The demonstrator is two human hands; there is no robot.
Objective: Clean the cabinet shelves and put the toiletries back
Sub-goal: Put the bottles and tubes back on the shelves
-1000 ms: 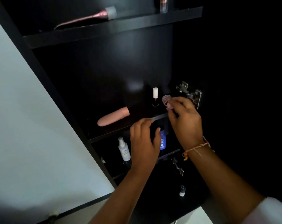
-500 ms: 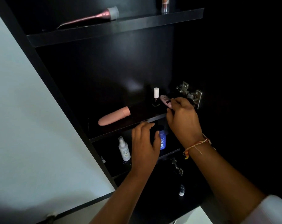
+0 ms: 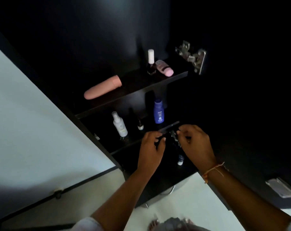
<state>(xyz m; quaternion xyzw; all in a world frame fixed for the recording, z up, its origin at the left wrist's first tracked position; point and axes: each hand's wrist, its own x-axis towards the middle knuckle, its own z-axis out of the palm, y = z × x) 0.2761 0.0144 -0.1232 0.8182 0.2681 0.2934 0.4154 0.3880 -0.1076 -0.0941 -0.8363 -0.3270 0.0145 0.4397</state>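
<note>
To your left the pale wall (image 3: 33, 130) runs right up to the dark cabinet's edge. On the upper shelf (image 3: 141, 87) the peach tube (image 3: 103, 88) lies flat, with open board between it and the white-capped bottle (image 3: 150, 61) and pink roll-on (image 3: 164, 68), both near the front lip. Below stand a white spray bottle (image 3: 119, 125), a tiny dropper (image 3: 140, 125) and a blue bottle (image 3: 158, 111), well spaced. Your left hand (image 3: 151, 147) and right hand (image 3: 196, 144) hang close together at that lower shelf's front edge, fingers curled; you cannot tell whether either grips anything. A hinge (image 3: 192, 56) juts at right.
</note>
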